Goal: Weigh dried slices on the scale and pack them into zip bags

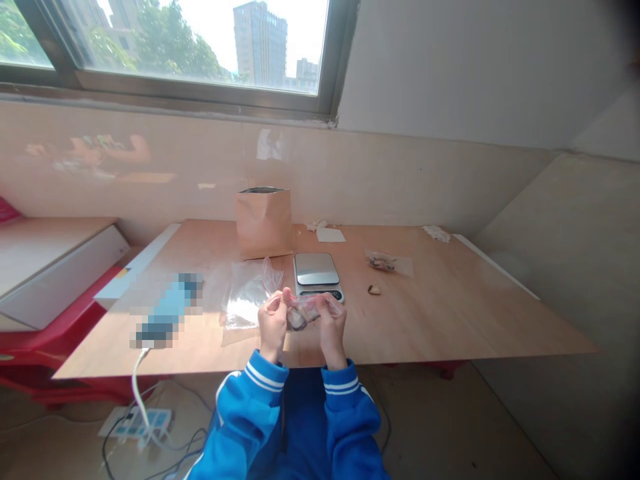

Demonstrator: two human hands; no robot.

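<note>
The left hand (pixel 273 321) and right hand (pixel 332 323) were each pinched on the upper edge of a small clear bag (pixel 307 308), which sat between them with dark pieces (pixel 297 321) inside. Just beyond the hands stood a scale (pixel 317 268); a larger clear bag (pixel 245 297) lay beside the left one.

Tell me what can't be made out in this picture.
Head view, reading on the scale: too small.
Head view, bottom inside of the brown bag: hidden by its front wall.
Head view, blue item at left: blurred by pixelation.
Head view, contents of the held bag: too blurred to identify.
</note>
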